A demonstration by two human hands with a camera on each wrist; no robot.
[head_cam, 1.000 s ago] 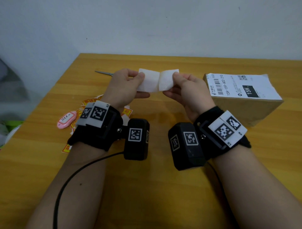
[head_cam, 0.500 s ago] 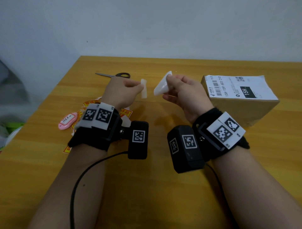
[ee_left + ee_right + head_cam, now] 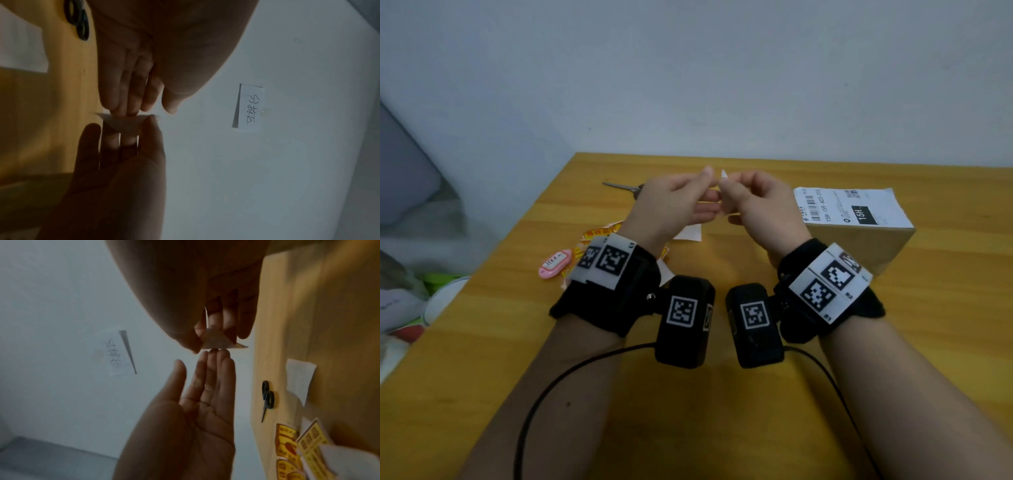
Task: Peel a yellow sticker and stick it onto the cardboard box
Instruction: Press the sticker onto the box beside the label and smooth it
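My right hand (image 3: 731, 188) is raised over the table and pinches a small sticker (image 3: 217, 340) between thumb and fingers. The sticker's pale side faces the wrist cameras, and a yellow edge shows at one corner. Only its tip (image 3: 723, 174) pokes up in the head view. My left hand (image 3: 710, 186) is held flat, and its straight fingertips (image 3: 216, 352) touch the sticker's edge. The cardboard box (image 3: 859, 243) with a white shipping label (image 3: 849, 205) stands on the table just right of my right hand.
A white backing paper (image 3: 690, 233) lies on the wooden table (image 3: 722, 411) beneath my left hand. Yellow sticker sheets (image 3: 287, 449) and a pink tag (image 3: 554, 263) lie at the left. Scissors (image 3: 623, 187) lie behind my left hand. A wall stands behind the table.
The hands pulled the white pieces apart, then came together again. My left hand let go of its white piece and now touches the sticker held by my right hand.
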